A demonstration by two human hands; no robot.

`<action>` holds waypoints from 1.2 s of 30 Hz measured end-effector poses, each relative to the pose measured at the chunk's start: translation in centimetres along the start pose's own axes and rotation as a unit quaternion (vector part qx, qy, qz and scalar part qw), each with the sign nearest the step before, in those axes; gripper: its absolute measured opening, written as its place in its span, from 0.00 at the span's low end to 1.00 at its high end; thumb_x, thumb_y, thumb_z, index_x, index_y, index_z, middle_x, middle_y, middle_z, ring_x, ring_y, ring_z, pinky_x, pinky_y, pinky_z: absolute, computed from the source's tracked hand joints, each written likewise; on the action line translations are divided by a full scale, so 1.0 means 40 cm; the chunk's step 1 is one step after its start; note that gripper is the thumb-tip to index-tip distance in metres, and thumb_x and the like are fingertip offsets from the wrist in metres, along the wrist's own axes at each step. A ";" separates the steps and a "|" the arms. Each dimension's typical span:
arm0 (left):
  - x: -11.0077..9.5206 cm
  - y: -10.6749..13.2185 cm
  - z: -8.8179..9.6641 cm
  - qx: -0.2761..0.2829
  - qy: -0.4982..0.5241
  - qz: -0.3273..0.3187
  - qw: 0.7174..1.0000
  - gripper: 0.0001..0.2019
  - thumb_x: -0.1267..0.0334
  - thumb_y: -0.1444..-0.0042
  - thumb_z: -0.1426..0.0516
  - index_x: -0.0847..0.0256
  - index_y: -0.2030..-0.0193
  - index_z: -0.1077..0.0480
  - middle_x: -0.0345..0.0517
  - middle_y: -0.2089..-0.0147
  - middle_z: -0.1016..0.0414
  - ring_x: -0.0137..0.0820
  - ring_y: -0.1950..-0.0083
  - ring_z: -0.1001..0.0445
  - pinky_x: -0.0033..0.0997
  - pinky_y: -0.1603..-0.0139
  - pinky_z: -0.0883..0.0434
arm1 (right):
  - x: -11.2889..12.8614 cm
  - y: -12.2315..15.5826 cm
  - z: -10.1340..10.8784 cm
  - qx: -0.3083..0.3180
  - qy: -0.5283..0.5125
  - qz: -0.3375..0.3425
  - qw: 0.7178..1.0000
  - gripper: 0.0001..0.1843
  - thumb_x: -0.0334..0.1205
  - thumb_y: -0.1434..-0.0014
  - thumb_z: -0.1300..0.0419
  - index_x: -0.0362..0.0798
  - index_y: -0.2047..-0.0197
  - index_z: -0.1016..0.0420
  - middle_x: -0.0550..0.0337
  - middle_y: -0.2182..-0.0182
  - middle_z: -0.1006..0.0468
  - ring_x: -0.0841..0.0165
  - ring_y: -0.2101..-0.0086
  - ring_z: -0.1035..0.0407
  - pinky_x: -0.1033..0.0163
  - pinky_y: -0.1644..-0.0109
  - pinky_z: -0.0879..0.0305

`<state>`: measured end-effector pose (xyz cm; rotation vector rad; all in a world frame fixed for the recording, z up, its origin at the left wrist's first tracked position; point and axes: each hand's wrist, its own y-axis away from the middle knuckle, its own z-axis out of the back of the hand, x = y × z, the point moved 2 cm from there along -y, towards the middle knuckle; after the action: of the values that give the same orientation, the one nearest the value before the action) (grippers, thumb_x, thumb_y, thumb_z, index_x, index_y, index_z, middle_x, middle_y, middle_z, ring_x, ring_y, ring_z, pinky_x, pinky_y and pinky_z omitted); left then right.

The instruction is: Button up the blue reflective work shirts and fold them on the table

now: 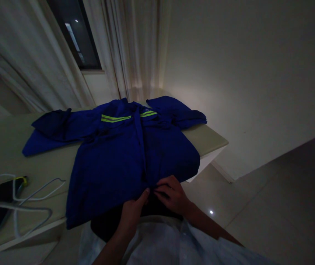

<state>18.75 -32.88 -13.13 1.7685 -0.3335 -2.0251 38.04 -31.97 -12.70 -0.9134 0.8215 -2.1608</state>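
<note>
A dark blue work jacket [113, 154] with yellow-green reflective stripes across the chest lies spread front side up on the table, its collar away from me. Both sleeves reach out to the sides and look folded back on themselves. At the middle of the lower hem, where the front edges meet, my left hand [133, 209] pinches the cloth between thumb and fingers. Right beside it, my right hand [172, 193] grips the hem with bent fingers. The fingertips of both hands are partly hidden in the dark fabric.
The pale tabletop [211, 139] ends at a corner on the right. A dark phone-like device [1, 198] and a looped white cable [34, 208] lie at the left. Behind are curtains [135, 44] and a window [77, 36]; a wall [242, 73] stands close on the right.
</note>
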 end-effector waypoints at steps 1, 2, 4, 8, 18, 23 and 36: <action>-0.001 0.000 0.001 0.010 -0.009 0.009 1.000 0.35 0.26 0.69 0.32 0.61 0.82 0.26 0.51 0.76 0.25 0.40 0.71 0.27 0.38 0.66 0.30 | 0.000 0.001 -0.003 0.002 0.001 0.002 1.000 0.02 0.36 0.32 0.35 0.50 0.56 0.21 0.55 0.59 0.17 0.65 0.59 0.23 0.56 0.55 0.31; -0.002 0.000 0.003 0.021 -0.021 0.014 0.999 0.35 0.25 0.70 0.32 0.60 0.83 0.27 0.48 0.78 0.27 0.39 0.72 0.29 0.38 0.67 0.32 | 0.000 0.003 -0.006 0.004 0.003 0.002 1.000 0.02 0.36 0.32 0.35 0.49 0.56 0.21 0.55 0.59 0.17 0.65 0.59 0.23 0.57 0.55 0.31; -0.002 -0.002 0.007 0.034 -0.045 0.013 0.998 0.35 0.24 0.70 0.33 0.57 0.86 0.32 0.44 0.82 0.33 0.36 0.74 0.33 0.36 0.69 0.35 | 0.000 0.006 -0.011 0.008 0.007 -0.005 1.000 0.01 0.36 0.32 0.34 0.49 0.57 0.21 0.55 0.59 0.17 0.65 0.59 0.23 0.57 0.55 0.31; -0.001 -0.004 0.017 0.039 -0.059 0.005 0.997 0.35 0.22 0.70 0.35 0.56 0.87 0.36 0.41 0.82 0.37 0.32 0.75 0.38 0.35 0.71 0.39 | 0.000 0.010 -0.011 0.013 0.007 -0.021 1.000 0.02 0.37 0.32 0.34 0.50 0.58 0.19 0.56 0.60 0.18 0.66 0.59 0.24 0.57 0.55 0.30; 0.009 0.001 0.010 0.066 0.017 0.017 0.998 0.33 0.30 0.65 0.32 0.64 0.71 0.18 0.59 0.63 0.16 0.50 0.56 0.20 0.43 0.51 0.27 | -0.013 -0.012 0.006 0.037 -0.113 -0.165 0.979 0.02 0.36 0.37 0.30 0.50 0.61 0.18 0.50 0.46 0.22 0.61 0.48 0.25 0.54 0.44 0.26; 0.024 -0.012 0.000 0.082 0.019 -0.018 0.996 0.31 0.32 0.61 0.32 0.63 0.69 0.17 0.61 0.60 0.15 0.53 0.54 0.18 0.47 0.47 0.25 | -0.004 -0.038 0.018 0.099 -0.038 -0.108 0.989 0.04 0.34 0.38 0.29 0.51 0.60 0.19 0.52 0.40 0.22 0.60 0.46 0.26 0.52 0.43 0.28; -0.009 -0.022 0.043 0.153 -0.118 -0.120 0.974 0.16 0.53 0.64 0.31 0.53 0.66 0.14 0.50 0.71 0.17 0.46 0.68 0.19 0.39 0.58 0.25 | -0.016 -0.069 0.017 0.210 0.035 -0.006 0.977 0.04 0.39 0.32 0.34 0.51 0.58 0.25 0.59 0.59 0.19 0.64 0.56 0.28 0.55 0.46 0.38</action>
<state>16.93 -32.10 -12.93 1.8169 -0.5554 -2.4776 38.06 -30.03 -10.54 -0.6287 0.3653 -2.2659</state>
